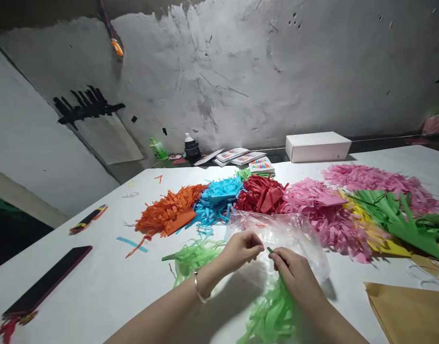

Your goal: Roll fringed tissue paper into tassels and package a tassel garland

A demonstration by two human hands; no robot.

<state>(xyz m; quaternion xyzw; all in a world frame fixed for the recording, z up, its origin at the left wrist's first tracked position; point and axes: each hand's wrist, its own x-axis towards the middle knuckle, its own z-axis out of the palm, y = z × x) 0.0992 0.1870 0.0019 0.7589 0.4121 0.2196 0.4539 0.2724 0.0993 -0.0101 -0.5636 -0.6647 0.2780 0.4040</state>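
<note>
The right hand (294,272) pinches the top of a light green fringed paper strip (273,310) between thumb and forefinger, the fringe trailing toward six o'clock; the left hand (241,248), fingers curled close, nips the same tip from nine o'clock; just beyond, at twelve o'clock, lies a clear plastic bag (277,229); a second light green bundle (192,255) rests at nine o'clock; orange (169,212), blue (219,198), red (262,193) and pink (320,210) fringe piles lie farther back on the white table (97,286).

A white table (108,286) fills the near scene; behind it a rough, patchy grey wall (262,71), with a dark opening far left
</note>
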